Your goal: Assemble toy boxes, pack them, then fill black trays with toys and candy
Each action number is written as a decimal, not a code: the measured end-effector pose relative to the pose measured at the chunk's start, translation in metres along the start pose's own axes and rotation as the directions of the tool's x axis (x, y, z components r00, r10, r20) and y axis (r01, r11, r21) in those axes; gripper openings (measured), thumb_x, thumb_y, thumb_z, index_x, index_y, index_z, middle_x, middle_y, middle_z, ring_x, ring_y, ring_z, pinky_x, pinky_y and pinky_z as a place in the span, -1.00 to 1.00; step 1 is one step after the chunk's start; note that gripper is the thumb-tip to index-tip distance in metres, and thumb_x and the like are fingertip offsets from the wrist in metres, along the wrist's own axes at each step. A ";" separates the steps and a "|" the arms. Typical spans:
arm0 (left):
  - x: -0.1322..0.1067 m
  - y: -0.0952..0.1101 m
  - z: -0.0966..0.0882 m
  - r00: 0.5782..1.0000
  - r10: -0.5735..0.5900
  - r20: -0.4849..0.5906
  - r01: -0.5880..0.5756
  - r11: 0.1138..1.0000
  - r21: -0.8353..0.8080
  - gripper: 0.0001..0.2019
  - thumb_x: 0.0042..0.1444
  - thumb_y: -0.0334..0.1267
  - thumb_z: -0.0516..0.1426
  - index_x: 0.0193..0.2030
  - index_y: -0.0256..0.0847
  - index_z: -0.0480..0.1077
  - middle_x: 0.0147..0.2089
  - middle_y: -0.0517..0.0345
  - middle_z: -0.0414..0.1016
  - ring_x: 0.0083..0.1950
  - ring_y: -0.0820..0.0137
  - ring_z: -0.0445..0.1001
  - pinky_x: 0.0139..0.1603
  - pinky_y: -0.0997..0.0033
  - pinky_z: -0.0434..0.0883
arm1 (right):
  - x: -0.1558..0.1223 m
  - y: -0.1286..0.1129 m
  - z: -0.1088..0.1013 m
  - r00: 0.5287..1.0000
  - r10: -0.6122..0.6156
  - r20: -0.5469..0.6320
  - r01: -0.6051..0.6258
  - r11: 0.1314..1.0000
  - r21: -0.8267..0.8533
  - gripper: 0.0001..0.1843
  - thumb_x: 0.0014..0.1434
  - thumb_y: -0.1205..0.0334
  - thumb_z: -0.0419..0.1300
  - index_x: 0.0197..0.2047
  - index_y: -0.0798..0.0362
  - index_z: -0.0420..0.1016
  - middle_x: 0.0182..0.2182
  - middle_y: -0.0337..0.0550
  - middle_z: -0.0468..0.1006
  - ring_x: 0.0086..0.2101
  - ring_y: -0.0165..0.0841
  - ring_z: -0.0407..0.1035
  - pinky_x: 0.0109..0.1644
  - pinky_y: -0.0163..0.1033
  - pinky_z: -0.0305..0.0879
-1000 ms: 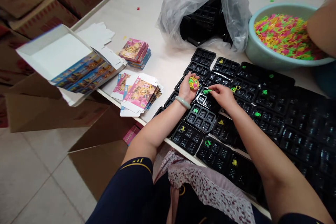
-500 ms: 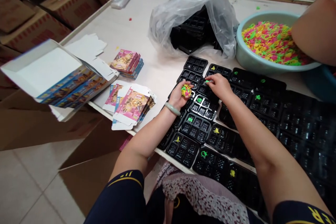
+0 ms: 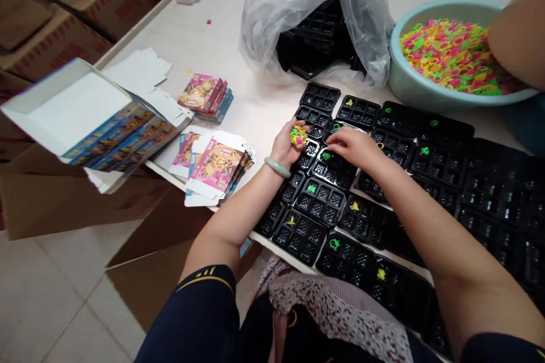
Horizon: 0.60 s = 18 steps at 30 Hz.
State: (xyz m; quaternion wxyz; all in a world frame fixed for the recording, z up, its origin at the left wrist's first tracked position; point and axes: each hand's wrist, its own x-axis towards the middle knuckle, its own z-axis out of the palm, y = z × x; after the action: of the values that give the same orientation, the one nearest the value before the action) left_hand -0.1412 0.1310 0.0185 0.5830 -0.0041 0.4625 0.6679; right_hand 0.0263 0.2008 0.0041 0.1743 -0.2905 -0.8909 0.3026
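Note:
My left hand (image 3: 290,144), palm up with fingers curled, cups a small heap of plastic rings (image 3: 298,136) in pink, yellow and green. A pale bangle circles that wrist. My right hand (image 3: 352,146) hangs palm down over the black trays, its fingers drawn together, and no ring shows in them. Just past its fingertips a green ring (image 3: 336,126) lies in a compartment of one tray. Below the fingers, another black tray (image 3: 334,173) holds a green ring (image 3: 326,156). More black compartment trays (image 3: 321,202) lie in rows, several with one yellow or green piece.
At the right stands a pale blue basin (image 3: 398,68) full of colourful rings, with another person's arm (image 3: 519,37) over it. A clear plastic bag (image 3: 264,22) holds stacked black trays. Printed boxes (image 3: 219,164) and an open display carton (image 3: 80,108) lie left; cardboard cartons (image 3: 108,0) are stacked beyond.
The green ring that was at my right fingertips now lies in a tray compartment. My right hand has drawn back slightly toward me. The view has shifted a little.

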 end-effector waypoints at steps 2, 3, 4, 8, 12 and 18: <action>-0.001 0.004 -0.006 1.000 -0.014 0.015 0.013 1.000 0.014 -0.78 0.22 -0.21 0.10 -0.39 -0.30 0.38 -0.49 0.12 0.41 -0.64 0.64 0.22 -0.73 0.66 0.01 | -0.006 0.007 0.007 0.988 -0.030 0.149 0.051 0.988 -0.144 -0.89 0.11 0.30 0.28 -0.25 -0.03 0.59 -0.25 -0.10 0.50 -0.23 -0.21 0.38 -0.23 -0.15 0.25; -0.002 0.004 -0.009 1.000 -0.021 0.018 0.020 1.000 0.021 -0.78 0.22 -0.21 0.11 -0.39 -0.30 0.38 -0.49 0.12 0.42 -0.64 0.64 0.22 -0.74 0.66 0.01 | -0.009 0.009 0.012 0.983 -0.031 0.181 0.068 0.978 -0.199 -0.88 0.12 0.31 0.27 -0.24 -0.03 0.59 -0.23 -0.08 0.50 -0.21 -0.19 0.38 -0.24 -0.15 0.24; -0.003 0.003 -0.011 0.999 -0.026 0.020 0.026 0.999 0.026 -0.78 0.21 -0.21 0.11 -0.39 -0.30 0.38 -0.49 0.11 0.42 -0.64 0.64 0.23 -0.74 0.66 0.01 | -0.011 0.008 0.017 0.983 -0.025 0.184 0.070 0.968 -0.241 -0.87 0.13 0.32 0.25 -0.23 -0.02 0.59 -0.21 -0.07 0.50 -0.20 -0.18 0.37 -0.25 -0.15 0.23; -0.007 -0.004 -0.015 0.998 -0.043 0.037 0.041 0.998 0.054 -0.78 0.20 -0.20 0.13 -0.39 -0.31 0.38 -0.50 0.12 0.42 -0.64 0.63 0.26 -0.76 0.68 0.02 | -0.014 0.005 0.027 0.991 0.023 0.131 0.014 0.961 -0.277 -0.85 0.16 0.37 0.17 -0.32 -0.01 0.57 -0.24 -0.07 0.50 -0.25 -0.22 0.37 -0.28 -0.18 0.20; -0.013 -0.003 -0.020 0.992 -0.106 0.062 0.099 0.988 0.115 -0.76 0.21 -0.18 0.13 -0.39 -0.31 0.38 -0.50 0.12 0.42 -0.65 0.64 0.25 -0.77 0.70 0.00 | -0.015 0.012 0.023 0.993 0.093 0.075 -0.081 0.985 -0.153 -0.87 0.16 0.36 0.18 -0.36 -0.01 0.54 -0.31 -0.12 0.50 -0.30 -0.26 0.37 -0.25 -0.19 0.22; -0.017 -0.004 -0.024 0.986 -0.152 0.072 0.141 0.980 0.139 -0.76 0.24 -0.22 0.09 -0.39 -0.32 0.39 -0.51 0.11 0.41 -0.67 0.65 0.23 -0.77 0.71 0.00 | -0.020 0.014 0.024 0.996 0.088 0.030 -0.084 0.990 -0.115 -0.91 0.15 0.30 0.20 -0.32 -0.03 0.54 -0.29 -0.12 0.49 -0.30 -0.25 0.37 -0.26 -0.17 0.22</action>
State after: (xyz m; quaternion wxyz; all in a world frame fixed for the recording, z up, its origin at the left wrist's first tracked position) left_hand -0.1460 0.1025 0.0114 0.6482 0.0285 0.4803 0.5902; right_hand 0.0356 0.1869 -0.0250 0.1285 -0.3326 -0.8963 0.2638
